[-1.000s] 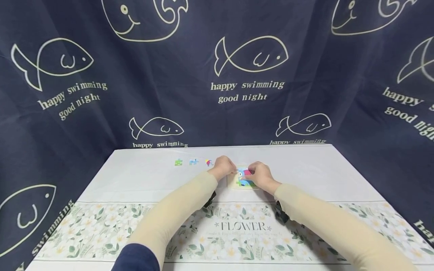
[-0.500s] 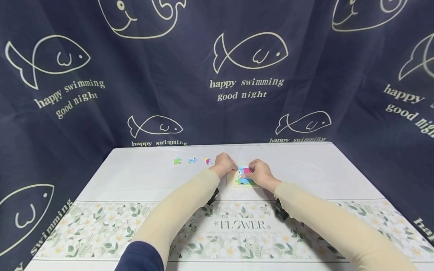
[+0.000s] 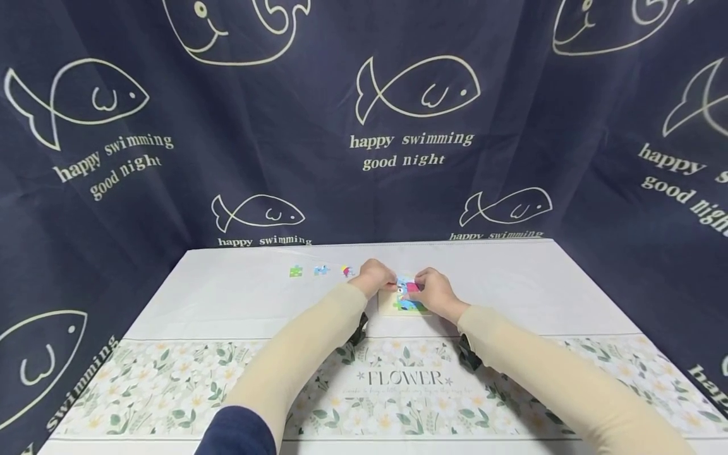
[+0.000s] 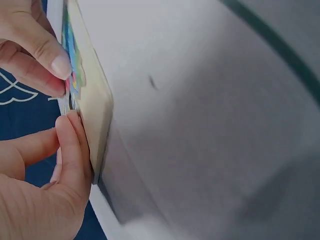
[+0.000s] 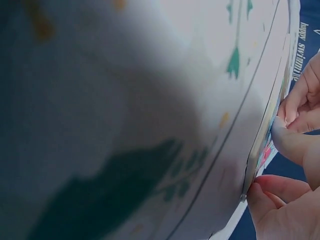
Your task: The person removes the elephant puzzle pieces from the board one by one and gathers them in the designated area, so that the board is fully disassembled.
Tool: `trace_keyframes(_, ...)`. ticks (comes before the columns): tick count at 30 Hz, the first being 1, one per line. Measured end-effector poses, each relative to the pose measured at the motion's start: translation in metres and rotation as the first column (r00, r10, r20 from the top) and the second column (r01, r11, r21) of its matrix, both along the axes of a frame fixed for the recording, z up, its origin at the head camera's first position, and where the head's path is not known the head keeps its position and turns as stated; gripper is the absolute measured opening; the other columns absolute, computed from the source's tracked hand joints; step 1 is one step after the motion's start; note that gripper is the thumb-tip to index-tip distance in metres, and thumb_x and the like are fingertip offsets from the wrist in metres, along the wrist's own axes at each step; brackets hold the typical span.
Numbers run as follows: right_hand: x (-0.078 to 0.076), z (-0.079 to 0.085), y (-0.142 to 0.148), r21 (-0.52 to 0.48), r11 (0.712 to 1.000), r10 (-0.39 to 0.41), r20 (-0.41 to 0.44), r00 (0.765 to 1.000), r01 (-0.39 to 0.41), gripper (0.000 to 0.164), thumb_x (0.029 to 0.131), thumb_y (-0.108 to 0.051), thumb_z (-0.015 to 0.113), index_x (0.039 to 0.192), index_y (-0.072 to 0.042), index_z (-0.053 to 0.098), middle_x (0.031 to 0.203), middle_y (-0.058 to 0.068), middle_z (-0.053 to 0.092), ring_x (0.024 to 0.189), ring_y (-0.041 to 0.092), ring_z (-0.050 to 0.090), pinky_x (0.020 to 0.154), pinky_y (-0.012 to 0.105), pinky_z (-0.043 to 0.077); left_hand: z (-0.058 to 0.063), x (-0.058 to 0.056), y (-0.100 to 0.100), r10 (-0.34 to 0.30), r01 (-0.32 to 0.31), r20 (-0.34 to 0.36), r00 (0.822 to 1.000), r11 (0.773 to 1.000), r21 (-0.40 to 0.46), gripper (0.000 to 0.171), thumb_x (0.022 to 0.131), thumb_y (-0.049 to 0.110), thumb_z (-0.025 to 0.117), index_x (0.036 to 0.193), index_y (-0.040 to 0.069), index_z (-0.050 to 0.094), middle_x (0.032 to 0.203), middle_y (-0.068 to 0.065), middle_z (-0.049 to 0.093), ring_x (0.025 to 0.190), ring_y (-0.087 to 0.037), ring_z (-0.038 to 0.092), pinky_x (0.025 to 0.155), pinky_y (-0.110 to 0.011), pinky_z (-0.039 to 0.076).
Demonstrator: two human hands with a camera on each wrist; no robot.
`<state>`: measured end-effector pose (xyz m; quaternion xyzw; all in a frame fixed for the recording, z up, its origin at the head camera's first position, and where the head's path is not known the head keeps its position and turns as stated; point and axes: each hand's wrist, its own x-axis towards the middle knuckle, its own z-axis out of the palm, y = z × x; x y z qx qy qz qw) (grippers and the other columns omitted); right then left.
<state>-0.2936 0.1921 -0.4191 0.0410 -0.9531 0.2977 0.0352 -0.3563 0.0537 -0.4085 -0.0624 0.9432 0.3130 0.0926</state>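
A small wooden jigsaw board (image 3: pixel 387 306) lies flat on the table, partly filled with blue, pink and green pieces (image 3: pixel 408 305) that show a cartoon animal's eye. My left hand (image 3: pixel 376 276) is at its upper left, thumb and fingertips together, pinching at a puzzle piece that the fingers mostly cover. From the right, my right hand (image 3: pixel 440 294) holds the puzzle, with its thumb on the picture and its other fingers curled at the right side. In the left wrist view both hands meet over the board (image 4: pixel 95 107), its bare wooden border facing the camera.
Left of the board lie three loose puzzle pieces: a green one (image 3: pixel 296 271), a light blue one (image 3: pixel 321 270) and a pink and yellow one (image 3: pixel 347 271). The white table cover (image 3: pixel 227 303) has a floral band in front. A dark blue fish-print curtain (image 3: pixel 330 208) hangs behind.
My left fingers have shifted slightly at the puzzle's upper left, while my right hand stays nearly in place. The loose pieces lie as before; the head view has moved slightly.
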Motion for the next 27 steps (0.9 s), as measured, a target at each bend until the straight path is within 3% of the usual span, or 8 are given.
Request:
trace_keyframes(6,-0.001,0.0,0.0,0.007,1.0,0.005,0.009,1.0,-0.005,0.045,0.082,-0.016,0.077,0.113,0.014,0.064,0.122,0.02,0.059,0.117,0.037,0.056,0.103,0.046,0.044,0.004,0.006,-0.002,0.026,-0.028,0.02,0.999,0.994,0.108,0.036,0.075,0.021,0.081,0.102,0.0,0.071,0.103,-0.009,0.071,0.093,-0.017,0.068,0.092,-0.021,0.051)
trace_keyframes(12,0.0,0.001,-0.001,0.004,1.0,-0.005,0.031,1.0,0.005,0.047,0.082,-0.017,0.078,0.114,0.013,0.064,0.124,0.02,0.058,0.118,0.037,0.055,0.104,0.046,0.043,0.006,0.01,-0.002,0.034,-0.038,0.031,0.999,0.989,0.143,0.036,0.075,0.02,0.081,0.103,0.0,0.07,0.101,-0.008,0.07,0.091,-0.016,0.067,0.09,-0.02,0.051)
trace_keyframes(22,0.0,0.001,-0.003,0.012,1.0,-0.004,0.046,0.999,0.004,0.045,0.083,-0.016,0.077,0.115,0.013,0.063,0.122,0.018,0.057,0.117,0.035,0.055,0.104,0.045,0.043,0.003,0.005,-0.008,0.048,-0.054,0.046,0.998,0.988,0.143,0.041,0.075,0.02,0.079,0.108,-0.003,0.068,0.106,-0.01,0.07,0.095,-0.018,0.066,0.093,-0.021,0.051)
trace_keyframes(24,0.0,0.001,-0.003,0.014,1.0,-0.004,0.049,0.999,0.004,0.045,0.083,-0.015,0.077,0.114,0.013,0.063,0.122,0.018,0.057,0.117,0.035,0.055,0.104,0.045,0.043,0.003,0.005,-0.01,0.046,-0.054,0.048,0.998,0.984,0.169,0.041,0.075,0.02,0.08,0.107,-0.003,0.068,0.105,-0.01,0.07,0.092,-0.017,0.065,0.091,-0.021,0.051)
trace_keyframes(27,-0.001,0.001,-0.002,0.009,1.0,0.001,0.044,0.999,-0.001,0.045,0.083,-0.015,0.077,0.114,0.014,0.063,0.121,0.018,0.057,0.116,0.035,0.055,0.104,0.045,0.043,0.003,0.003,-0.013,0.061,-0.078,0.071,0.996,0.96,0.27,0.037,0.074,0.014,0.081,0.104,-0.003,0.069,0.096,-0.009,0.07,0.076,-0.013,0.064,0.082,-0.02,0.054)
